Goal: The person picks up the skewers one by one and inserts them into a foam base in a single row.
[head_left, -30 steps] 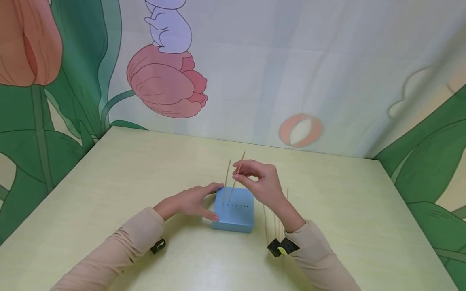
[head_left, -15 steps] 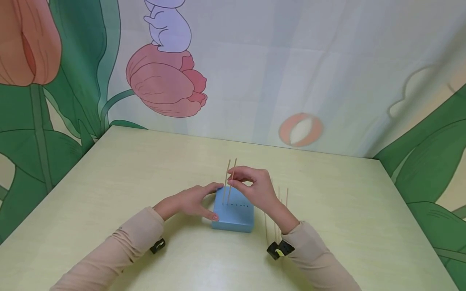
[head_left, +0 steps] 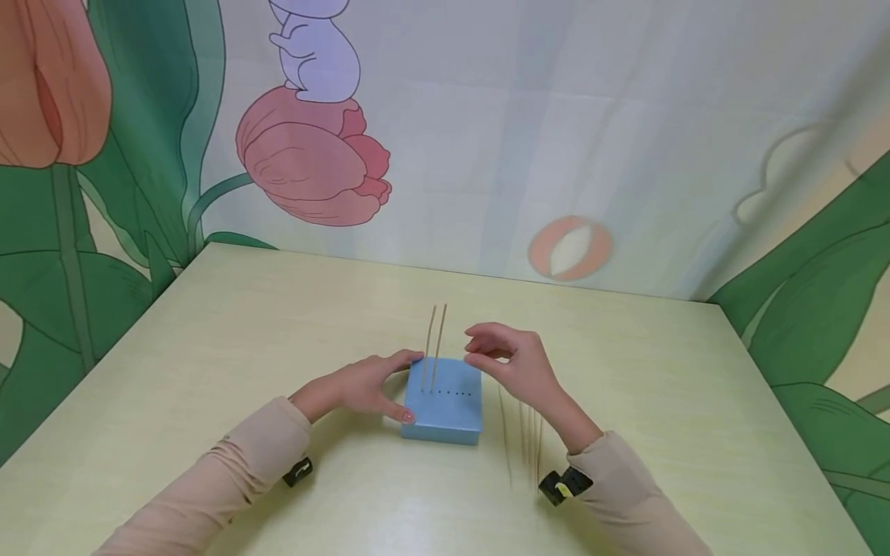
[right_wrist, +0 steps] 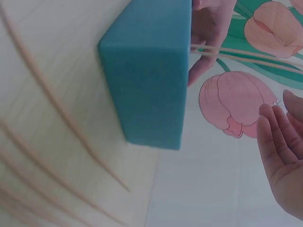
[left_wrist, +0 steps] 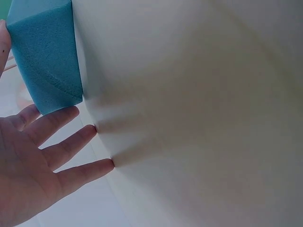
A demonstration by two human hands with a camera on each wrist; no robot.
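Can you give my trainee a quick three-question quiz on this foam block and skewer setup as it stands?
1. How many wooden skewers stand upright in the blue foam block?
2. True or false: the right hand is pinching a skewer.
3. Which hand touches the block? A) the left hand B) the right hand C) neither

Key:
1. Two, side by side at the left end of the row of holes.
2. False; it holds nothing, and the loose skewers lie on the table beside the block.
3. A; its fingers rest against the block's left side.
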